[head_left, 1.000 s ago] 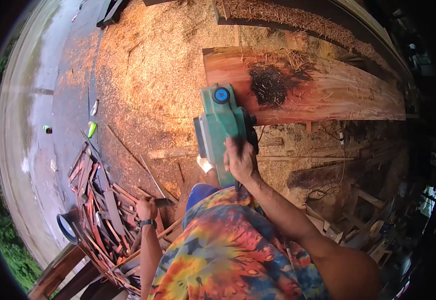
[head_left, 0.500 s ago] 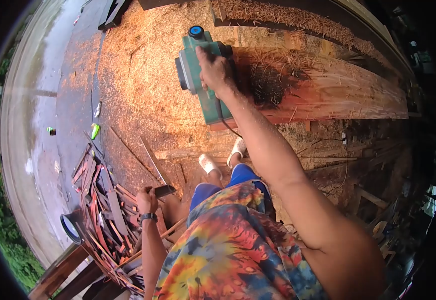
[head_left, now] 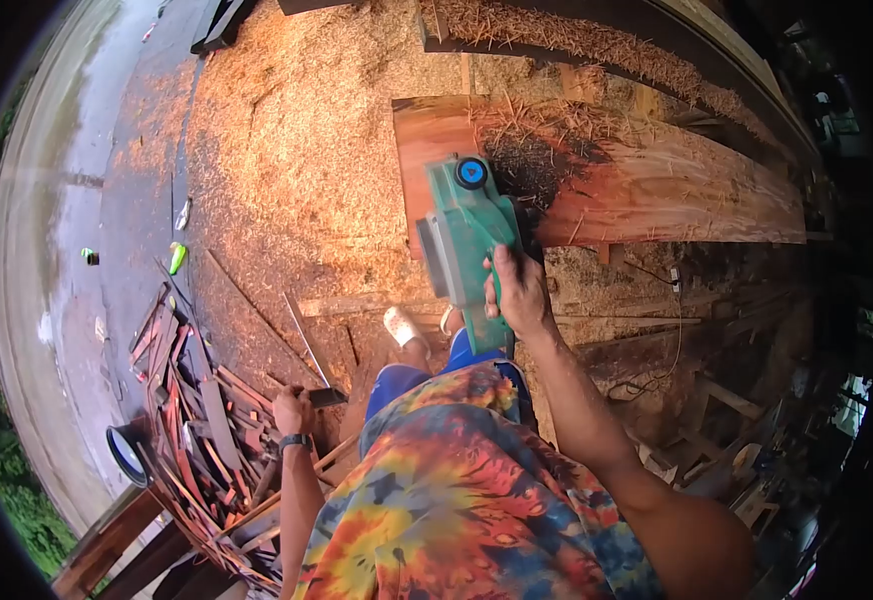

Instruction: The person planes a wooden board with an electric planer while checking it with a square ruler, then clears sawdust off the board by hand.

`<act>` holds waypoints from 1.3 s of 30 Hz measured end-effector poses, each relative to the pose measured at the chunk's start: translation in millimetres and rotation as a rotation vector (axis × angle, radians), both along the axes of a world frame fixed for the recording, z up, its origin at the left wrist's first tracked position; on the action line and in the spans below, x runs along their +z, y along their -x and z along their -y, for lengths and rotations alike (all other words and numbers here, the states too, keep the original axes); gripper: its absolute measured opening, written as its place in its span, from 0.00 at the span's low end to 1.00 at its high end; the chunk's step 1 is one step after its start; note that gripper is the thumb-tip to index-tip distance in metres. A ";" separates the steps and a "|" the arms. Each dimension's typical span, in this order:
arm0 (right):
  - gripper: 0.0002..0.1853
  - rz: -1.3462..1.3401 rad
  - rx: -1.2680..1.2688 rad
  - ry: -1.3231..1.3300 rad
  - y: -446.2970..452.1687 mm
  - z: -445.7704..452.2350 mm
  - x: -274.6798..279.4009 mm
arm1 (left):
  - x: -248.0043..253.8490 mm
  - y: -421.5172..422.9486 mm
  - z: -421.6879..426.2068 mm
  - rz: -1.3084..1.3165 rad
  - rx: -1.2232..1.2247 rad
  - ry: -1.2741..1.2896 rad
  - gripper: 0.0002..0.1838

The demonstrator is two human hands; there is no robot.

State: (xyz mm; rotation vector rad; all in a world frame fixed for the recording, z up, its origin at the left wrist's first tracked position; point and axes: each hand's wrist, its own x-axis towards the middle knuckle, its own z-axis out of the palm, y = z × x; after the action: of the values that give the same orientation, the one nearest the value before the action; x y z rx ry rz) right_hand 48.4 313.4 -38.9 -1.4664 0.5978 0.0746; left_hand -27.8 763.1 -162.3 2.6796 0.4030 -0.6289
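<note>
My right hand is wrapped round the handle of a green electric planer with a blue-centred knob. The planer is over the near left part of a wide reddish board; I cannot tell whether its base touches the wood. A dark charred-looking patch marks the board beside it. Low on the left, my left hand, with a dark band at the wrist, is closed on a try square. Its thin metal blade points away from me. The fingertips are partly hidden.
Wood shavings cover the ground ahead. A shaving-strewn beam lies beyond the board. Offcut strips are heaped at my left beside a round-rimmed object. A cable hangs at the right. My white clogs stand below the board.
My right hand has drawn the planer towards me and to the right, uncovering the board's left end. My left hand keeps the try square in nearly the same place.
</note>
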 end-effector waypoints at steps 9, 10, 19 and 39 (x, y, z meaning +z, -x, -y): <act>0.31 0.032 0.022 0.007 -19.6 6.3 -2.2 | -11.4 -24.8 3.8 -0.039 -0.035 0.053 0.13; 0.32 0.019 0.009 -0.005 -40.2 6.3 -0.7 | -10.4 -25.7 6.9 -0.017 -0.014 0.057 0.13; 0.36 0.121 0.056 0.016 -250.8 30.5 0.0 | 26.9 -25.2 43.0 0.134 0.032 0.080 0.13; 0.30 0.078 0.041 -0.037 -22.4 10.7 -5.0 | 34.3 -43.3 50.0 0.113 0.069 -0.020 0.15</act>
State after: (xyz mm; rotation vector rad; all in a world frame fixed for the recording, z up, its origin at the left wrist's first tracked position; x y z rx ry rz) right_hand 70.8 302.7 -43.9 -1.4388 0.5001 0.0600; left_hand 15.6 713.0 -128.0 2.6921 0.4705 -0.4538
